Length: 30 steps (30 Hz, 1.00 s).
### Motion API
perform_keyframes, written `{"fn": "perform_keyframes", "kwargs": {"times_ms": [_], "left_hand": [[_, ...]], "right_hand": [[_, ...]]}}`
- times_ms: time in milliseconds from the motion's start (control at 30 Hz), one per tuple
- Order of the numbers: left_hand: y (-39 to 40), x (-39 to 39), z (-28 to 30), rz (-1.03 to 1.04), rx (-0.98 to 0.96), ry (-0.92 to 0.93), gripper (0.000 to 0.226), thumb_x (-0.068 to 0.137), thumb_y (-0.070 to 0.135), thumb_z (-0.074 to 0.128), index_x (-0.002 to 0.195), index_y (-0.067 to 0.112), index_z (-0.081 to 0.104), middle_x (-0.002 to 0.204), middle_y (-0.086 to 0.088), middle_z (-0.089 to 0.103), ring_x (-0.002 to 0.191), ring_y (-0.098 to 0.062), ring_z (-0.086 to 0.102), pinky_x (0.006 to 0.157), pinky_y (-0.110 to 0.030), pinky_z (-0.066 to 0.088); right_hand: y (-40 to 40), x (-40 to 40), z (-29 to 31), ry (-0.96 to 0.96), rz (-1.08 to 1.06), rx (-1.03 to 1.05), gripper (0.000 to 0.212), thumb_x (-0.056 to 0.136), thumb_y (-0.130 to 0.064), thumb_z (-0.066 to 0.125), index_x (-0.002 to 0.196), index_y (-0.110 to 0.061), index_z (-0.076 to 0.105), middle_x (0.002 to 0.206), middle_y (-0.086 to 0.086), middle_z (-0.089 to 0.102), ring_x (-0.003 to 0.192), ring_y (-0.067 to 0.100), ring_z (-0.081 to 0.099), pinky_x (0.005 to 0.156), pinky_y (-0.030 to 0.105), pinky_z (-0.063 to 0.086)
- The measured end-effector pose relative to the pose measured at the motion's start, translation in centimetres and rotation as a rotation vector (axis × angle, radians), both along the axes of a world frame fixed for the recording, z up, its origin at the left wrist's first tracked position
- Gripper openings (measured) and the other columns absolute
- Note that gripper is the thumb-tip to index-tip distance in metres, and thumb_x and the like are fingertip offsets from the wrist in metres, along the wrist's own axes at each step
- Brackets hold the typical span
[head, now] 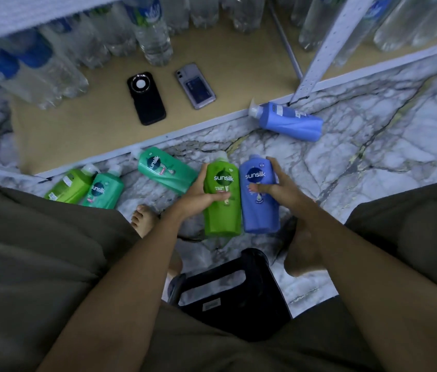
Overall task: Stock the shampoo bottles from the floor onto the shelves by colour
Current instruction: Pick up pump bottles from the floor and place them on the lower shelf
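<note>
While the bottom shelf [83,135] carries only water bottles [153,36] and two phones [146,98], the pick-up step looks to be in hand; four shampoo bottles lie on the floor [373,162] along that shelf's front edge: a blue one [292,122] by the upright, a teal one [166,170] near the middle, a lime one [69,186] and another teal one [103,191] at the left end; nearer the person than the shelf, the left hand [201,194] is clamped around a lime bottle [222,205] and the right hand [279,183] around a blue bottle [259,194], touching side by side; next, probably, each goes to its colour's place.
</note>
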<state>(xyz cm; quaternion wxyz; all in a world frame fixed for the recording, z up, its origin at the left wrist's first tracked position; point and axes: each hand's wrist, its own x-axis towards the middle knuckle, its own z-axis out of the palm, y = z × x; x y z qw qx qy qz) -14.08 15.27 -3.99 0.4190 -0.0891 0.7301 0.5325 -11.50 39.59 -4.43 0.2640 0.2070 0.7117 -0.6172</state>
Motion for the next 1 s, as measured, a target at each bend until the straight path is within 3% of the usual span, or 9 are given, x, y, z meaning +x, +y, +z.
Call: {"fn": "perform_keyframes", "kwargs": {"times_ms": [67,200,267,333,533,633,767,867,1000], "left_hand": [[-0.4,-0.4,2.0,0.014,0.015,0.058,0.112,0.080,0.024,0.083,0.160,0.035,0.005,0.129,0.013,0.059,0.111,-0.008,0.061,0.096,-0.031,0.051],[-1.3,-1.1,7.4,0.029,0.031,0.206,0.098,0.080,0.023,0.084,0.152,0.047,0.021,0.128,0.013,0.064,0.114,-0.011,0.064,0.096,-0.030,0.052],[-1.9,-1.4,10.4,0.024,0.044,0.296,0.077,0.082,0.019,0.083,0.130,0.056,0.036,0.113,0.015,0.070,0.101,-0.006,0.070,0.081,-0.022,0.055],[-2.7,-1.7,13.2,0.026,0.066,0.392,0.072,0.083,0.013,0.081,0.131,0.047,0.041,0.109,0.012,0.072,0.093,-0.001,0.071,0.075,-0.018,0.055],[-4.8,-1.5,21.2,0.089,0.114,0.585,0.084,0.082,0.010,0.082,0.146,0.034,0.035,0.117,0.009,0.071,0.101,-0.006,0.071,0.084,-0.025,0.058],[-5.6,-1.1,24.7,0.114,0.118,0.675,0.087,0.079,0.015,0.086,0.149,0.032,0.036,0.120,0.005,0.072,0.108,-0.016,0.071,0.096,-0.043,0.057],[-6.4,-0.4,29.2,0.153,0.120,0.762,0.076,0.080,0.011,0.084,0.135,0.044,0.042,0.112,0.016,0.073,0.106,-0.012,0.071,0.091,-0.032,0.058],[-7.3,-0.9,31.9,0.146,0.105,0.820,0.083,0.081,0.015,0.084,0.139,0.045,0.033,0.111,0.027,0.066,0.097,0.009,0.068,0.084,-0.017,0.054],[-8.4,-2.2,35.3,0.136,0.054,0.956,0.110,0.065,0.045,0.090,0.154,0.039,0.025,0.128,0.013,0.066,0.112,-0.006,0.067,0.102,-0.041,0.053]], "right_hand": [[-0.1,-0.4,2.4,0.034,-0.039,-0.023,0.066,0.080,-0.009,0.085,0.132,-0.032,0.051,0.107,-0.004,0.074,0.093,0.014,0.073,0.071,0.026,0.060],[-0.9,-0.9,8.3,0.135,-0.087,-0.065,0.060,0.081,-0.003,0.081,0.117,-0.043,0.054,0.091,-0.015,0.073,0.073,0.002,0.071,0.057,0.016,0.054],[-1.5,-0.9,10.9,0.180,-0.086,-0.088,0.059,0.082,-0.005,0.081,0.112,-0.047,0.054,0.091,-0.015,0.073,0.073,0.003,0.070,0.055,0.016,0.052],[-2.1,-1.1,13.4,0.244,-0.059,-0.106,0.054,0.080,-0.009,0.082,0.115,-0.041,0.056,0.096,-0.012,0.074,0.080,0.009,0.070,0.055,0.019,0.051],[-4.2,-1.7,21.8,0.454,-0.013,-0.174,0.057,0.081,-0.004,0.079,0.125,-0.031,0.054,0.109,0.000,0.075,0.088,0.017,0.073,0.071,0.032,0.060],[-4.9,-2.3,25.4,0.569,0.048,-0.146,0.064,0.080,-0.001,0.081,0.130,-0.029,0.053,0.118,0.006,0.073,0.096,0.018,0.071,0.085,0.042,0.060],[-5.7,-3.2,30.5,0.673,0.088,-0.103,0.072,0.080,0.009,0.077,0.139,-0.018,0.046,0.111,0.005,0.070,0.082,0.000,0.071,0.066,0.019,0.057],[-6.3,-3.8,33.8,0.729,0.113,-0.092,0.074,0.080,0.005,0.079,0.137,-0.026,0.043,0.103,0.000,0.070,0.076,0.000,0.072,0.061,0.019,0.056],[-7.2,-5.6,37.2,0.767,0.139,-0.123,0.077,0.080,-0.002,0.082,0.133,-0.043,0.043,0.104,0.007,0.076,0.084,0.018,0.076,0.065,0.031,0.061]]}}
